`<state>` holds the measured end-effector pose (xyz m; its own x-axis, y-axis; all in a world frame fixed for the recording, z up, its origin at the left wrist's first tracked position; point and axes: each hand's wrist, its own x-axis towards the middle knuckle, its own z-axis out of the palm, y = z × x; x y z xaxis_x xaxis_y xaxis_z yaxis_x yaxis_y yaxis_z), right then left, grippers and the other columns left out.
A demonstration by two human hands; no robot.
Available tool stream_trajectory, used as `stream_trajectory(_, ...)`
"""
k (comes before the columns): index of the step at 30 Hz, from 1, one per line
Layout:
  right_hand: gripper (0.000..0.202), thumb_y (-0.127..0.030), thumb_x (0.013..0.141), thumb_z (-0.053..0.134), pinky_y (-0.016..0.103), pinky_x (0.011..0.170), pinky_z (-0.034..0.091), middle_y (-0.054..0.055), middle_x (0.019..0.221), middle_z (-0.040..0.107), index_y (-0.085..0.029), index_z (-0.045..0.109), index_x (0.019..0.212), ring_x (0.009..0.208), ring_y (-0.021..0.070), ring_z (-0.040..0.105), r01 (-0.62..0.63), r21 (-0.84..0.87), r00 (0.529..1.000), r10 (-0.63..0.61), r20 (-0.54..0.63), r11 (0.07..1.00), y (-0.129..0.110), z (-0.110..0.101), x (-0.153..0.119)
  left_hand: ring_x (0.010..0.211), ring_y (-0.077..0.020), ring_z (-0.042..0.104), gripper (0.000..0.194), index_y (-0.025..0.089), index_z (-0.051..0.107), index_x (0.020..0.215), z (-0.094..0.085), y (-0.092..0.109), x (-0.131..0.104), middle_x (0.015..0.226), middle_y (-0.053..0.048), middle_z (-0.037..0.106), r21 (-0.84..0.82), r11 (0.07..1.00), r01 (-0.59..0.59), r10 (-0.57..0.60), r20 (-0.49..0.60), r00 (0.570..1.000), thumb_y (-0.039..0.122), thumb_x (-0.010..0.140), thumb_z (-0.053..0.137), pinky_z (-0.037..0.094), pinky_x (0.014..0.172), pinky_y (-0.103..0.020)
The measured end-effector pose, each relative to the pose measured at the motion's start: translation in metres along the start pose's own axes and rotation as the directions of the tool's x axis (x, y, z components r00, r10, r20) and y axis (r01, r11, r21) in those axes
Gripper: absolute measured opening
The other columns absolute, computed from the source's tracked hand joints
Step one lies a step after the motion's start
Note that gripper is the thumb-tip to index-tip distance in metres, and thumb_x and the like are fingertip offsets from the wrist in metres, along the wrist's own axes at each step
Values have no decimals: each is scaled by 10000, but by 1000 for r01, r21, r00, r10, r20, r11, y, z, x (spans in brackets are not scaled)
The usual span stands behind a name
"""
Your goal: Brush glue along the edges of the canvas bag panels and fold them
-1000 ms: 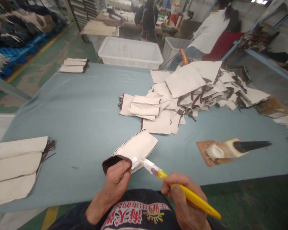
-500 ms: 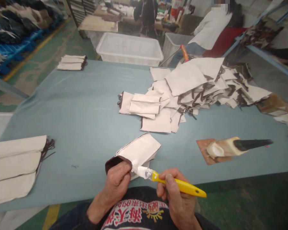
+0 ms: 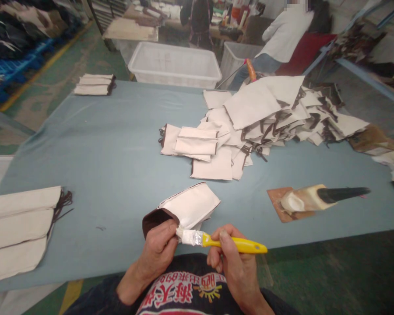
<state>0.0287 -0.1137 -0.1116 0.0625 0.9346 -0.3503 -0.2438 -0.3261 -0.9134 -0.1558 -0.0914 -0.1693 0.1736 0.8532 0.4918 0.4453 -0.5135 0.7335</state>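
My left hand (image 3: 159, 247) grips the near end of a cream fabric pouch (image 3: 192, 205) with a dark brown lining, holding it open at the table's front edge. My right hand (image 3: 231, 262) holds a yellow-handled brush (image 3: 223, 242) whose white, glue-coated bristles touch the pouch's edge right beside my left fingers. A big heap of similar cream pouches (image 3: 265, 118) with dark cords lies across the table's far right.
A larger glue brush with a black handle (image 3: 318, 197) rests on a brown pad at the right. Finished pouches (image 3: 18, 227) lie at the left edge; a small stack (image 3: 93, 84) sits far left. White bins (image 3: 175, 65) and people stand beyond the blue-grey table (image 3: 111, 144).
My right hand swung the yellow brush from pointing up-left to nearly level, its bristles sliding along the pouch edge toward my left fingers. The pouch stayed in my left hand.
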Motion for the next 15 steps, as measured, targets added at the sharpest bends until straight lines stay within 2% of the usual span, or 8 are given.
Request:
stream_trajectory(2,503,-693,887,639,189,448,317,-56,456,529,-197,576,832,416,79,419,-29,21,999,29,13,999,2,-5,5,582,-115,521,242,182,579,719,2,1,1,654,6,586,-64,993,100,-98,26,995,69,895,458,390,561,-221)
stream_trajectory(4,483,-675,899,633,193,442,332,-61,448,524,-199,574,845,406,85,435,-21,31,999,20,35,999,6,-12,11,575,-116,511,212,176,601,724,2,2,3,651,7,595,-122,952,280,-272,75,959,122,885,475,385,558,-225)
stream_trajectory(6,462,-653,906,637,203,443,354,-65,444,520,-199,578,848,394,87,435,16,40,998,-18,64,999,7,-20,19,602,-127,532,155,169,632,771,0,4,10,678,2,618,-209,849,485,-466,136,874,171,852,500,397,570,-230)
stream_trajectory(8,446,-635,908,646,206,451,369,-65,447,524,-197,585,847,396,84,427,67,40,994,-70,84,997,3,-25,29,657,-146,570,136,162,658,843,-5,9,20,729,-8,647,-332,694,639,-596,232,768,224,810,542,423,595,-235)
stream_trajectory(10,456,-638,898,656,200,437,349,-59,449,526,-193,591,830,403,82,420,99,11,987,-100,129,995,-7,-26,42,675,-149,579,181,156,680,890,-13,16,32,750,-10,663,-429,538,726,-645,345,682,266,776,594,432,604,-233)
stream_trajectory(12,482,-658,884,658,195,410,308,-53,444,521,-188,598,800,396,80,401,137,-32,970,-128,205,990,-21,-24,53,654,-137,570,232,150,710,931,-19,25,41,739,-6,673,-473,421,774,-653,434,620,284,751,648,427,600,-222)
stream_trajectory(15,483,-650,901,634,198,403,277,-55,444,504,-185,613,774,397,76,376,244,-93,931,-206,302,965,-42,-19,63,615,-121,564,304,144,745,1004,-23,35,47,751,-18,706,-512,313,800,-643,506,575,283,737,701,421,586,-211)
